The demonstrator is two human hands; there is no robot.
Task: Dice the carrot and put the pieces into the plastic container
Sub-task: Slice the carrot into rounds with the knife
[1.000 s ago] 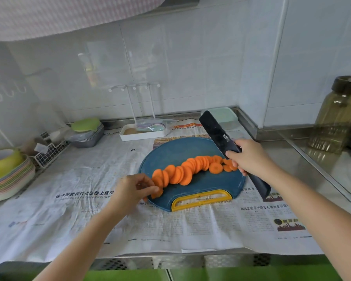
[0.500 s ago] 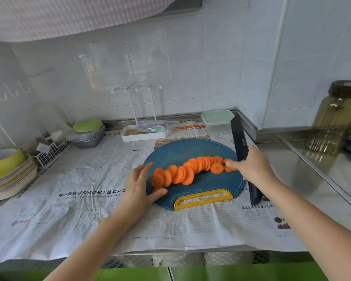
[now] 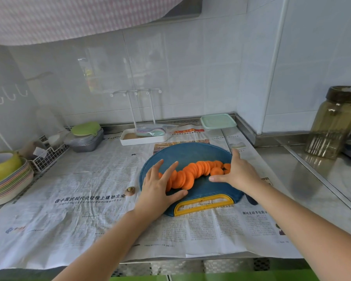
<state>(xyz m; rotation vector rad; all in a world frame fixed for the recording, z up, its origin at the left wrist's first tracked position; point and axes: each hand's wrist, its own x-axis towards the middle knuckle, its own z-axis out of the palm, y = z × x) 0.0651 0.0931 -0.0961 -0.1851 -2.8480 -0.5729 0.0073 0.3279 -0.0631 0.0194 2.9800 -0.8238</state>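
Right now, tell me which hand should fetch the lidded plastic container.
Right, probably. The right hand lies open at the right of the cutting board, nearest the plastic container; the left hand rests on the carrot slices, farther off.

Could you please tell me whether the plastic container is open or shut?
Shut: the pale green lid sits flat on top of the plastic container.

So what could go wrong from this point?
The carrot slices lean in a loose row between the left hand and right hand; squeezing could spill some off the cutting board onto the newspaper. The plastic container behind has its lid on, so nothing can go in yet.
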